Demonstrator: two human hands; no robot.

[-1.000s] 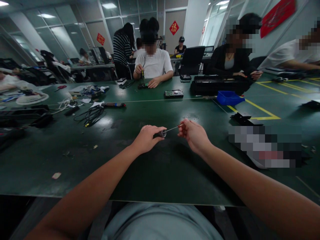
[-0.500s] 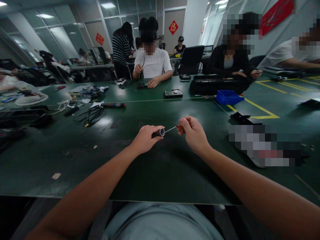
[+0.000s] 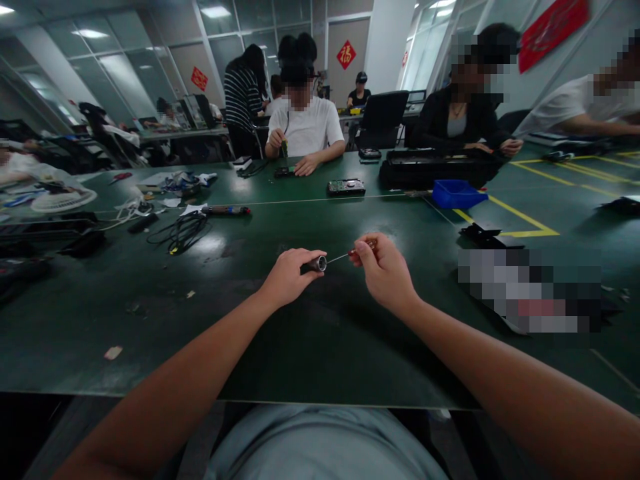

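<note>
Between the thumb and fingers of my left hand (image 3: 289, 277) is a dark cylinder (image 3: 316, 264) with a round, silvery open end facing right and toward me. My right hand (image 3: 387, 270) is closed round the reddish handle of a screwdriver (image 3: 356, 252). The thin metal shaft slants down to the left, and its tip meets the cylinder's open end; whether it goes inside I cannot tell. Both hands are over the middle of the green table (image 3: 280, 347). My fingers hide most of the cylinder's body and part of the handle.
Ahead lies a hard drive (image 3: 346, 187); a blue tray (image 3: 457, 195) is to its right. Coiled black cable (image 3: 183, 233) and a dark pen-like tool (image 3: 226, 210) lie at left. A blurred-out packet (image 3: 530, 293) lies right. Across the table a person in white (image 3: 305, 127) works with a screwdriver.
My right hand has shifted slightly left and turned, so more of the reddish handle shows. The cylinder in my left hand has moved slightly left.
</note>
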